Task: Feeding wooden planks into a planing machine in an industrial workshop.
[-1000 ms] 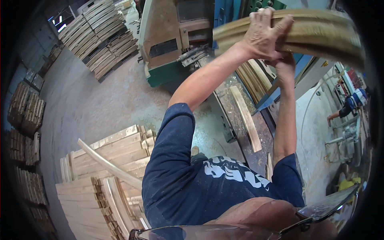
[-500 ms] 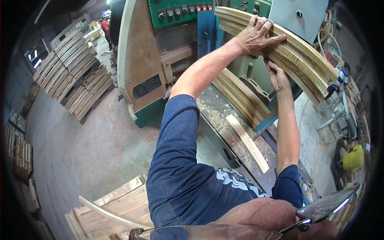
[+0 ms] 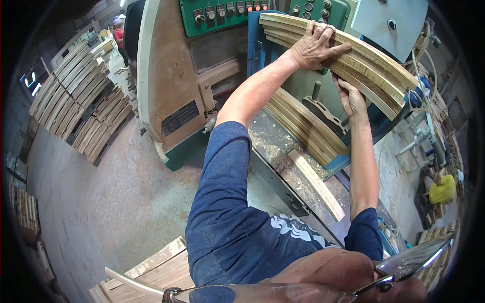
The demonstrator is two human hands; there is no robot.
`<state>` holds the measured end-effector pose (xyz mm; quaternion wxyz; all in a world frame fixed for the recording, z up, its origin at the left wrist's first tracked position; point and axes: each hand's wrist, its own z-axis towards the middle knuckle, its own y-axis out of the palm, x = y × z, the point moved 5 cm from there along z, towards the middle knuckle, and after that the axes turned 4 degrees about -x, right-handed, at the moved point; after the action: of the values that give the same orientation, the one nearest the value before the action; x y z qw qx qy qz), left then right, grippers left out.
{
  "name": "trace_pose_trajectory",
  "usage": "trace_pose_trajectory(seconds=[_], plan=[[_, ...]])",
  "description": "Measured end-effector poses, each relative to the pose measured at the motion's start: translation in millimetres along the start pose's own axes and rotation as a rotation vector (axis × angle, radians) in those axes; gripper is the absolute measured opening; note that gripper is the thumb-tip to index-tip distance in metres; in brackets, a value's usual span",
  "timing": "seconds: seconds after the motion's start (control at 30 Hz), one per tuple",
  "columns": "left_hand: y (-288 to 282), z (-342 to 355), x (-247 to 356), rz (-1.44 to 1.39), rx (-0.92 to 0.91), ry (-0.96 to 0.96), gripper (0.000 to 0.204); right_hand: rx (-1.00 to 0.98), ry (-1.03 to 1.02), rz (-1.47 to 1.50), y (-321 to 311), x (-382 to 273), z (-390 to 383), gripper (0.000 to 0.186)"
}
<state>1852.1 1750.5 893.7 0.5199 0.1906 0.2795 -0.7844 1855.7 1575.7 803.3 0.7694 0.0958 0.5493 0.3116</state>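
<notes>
A grey worktop (image 3: 269, 132) strewn with wood shavings runs slantwise ahead of me, between a tan and green machine (image 3: 174, 86) on my left and a pale grey cabinet door (image 3: 386, 21) at upper right. The concrete floor (image 3: 96, 197) stretches off to the left toward tall stacks of boards (image 3: 65, 96); a person in red (image 3: 118, 36) is far back, and another in yellow (image 3: 442, 190) is off to my right. The worktop's dark near edge passes below my raised arms, with a loose curved strip (image 3: 317, 186) lying along it. A blue frame (image 3: 337, 164) bounds the lower end of a row of curved boards (image 3: 305, 126) on the worktop, and a gap lies between that row and what I carry. That is a bundle of curved wood pieces (image 3: 376, 63), held up and tilted down to the right, well above the worktop. My left grip (image 3: 317, 46) clasps its upper edge, fingers bent over the top and thumb along the face. My right grip (image 3: 349, 97) pinches the lower edge from below. Most of the bundle reaches out to the right of both; its left end overlaps a blue upright (image 3: 256, 43), touching or not I cannot tell.
</notes>
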Motion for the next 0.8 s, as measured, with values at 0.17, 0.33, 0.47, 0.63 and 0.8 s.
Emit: trace_pose_trajectory(seconds=[0.17, 0.33, 0.47, 0.63, 0.8], plan=[[33, 20, 20, -0.124, 0.105, 0.080, 0.104, 0.018, -0.025, 0.077, -58, 4, 12, 0.037], [35, -13, 24, -0.088, -0.116, -0.031, 0.096, 0.146, -0.053, 0.268, -30, 30, 3, 0.040], [58, -22, 52, -0.144, -0.068, -0.055, 0.097, 0.165, -0.095, 0.324, -55, 34, -12, 0.037], [81, -56, 81, -0.180, -0.110, -0.072, 0.098, 0.168, -0.023, 0.338, -72, 53, -33, 0.027], [86, -102, 104, -0.192, -0.163, -0.088, 0.108, 0.297, 0.138, 0.283, -80, 97, -56, 0.030]])
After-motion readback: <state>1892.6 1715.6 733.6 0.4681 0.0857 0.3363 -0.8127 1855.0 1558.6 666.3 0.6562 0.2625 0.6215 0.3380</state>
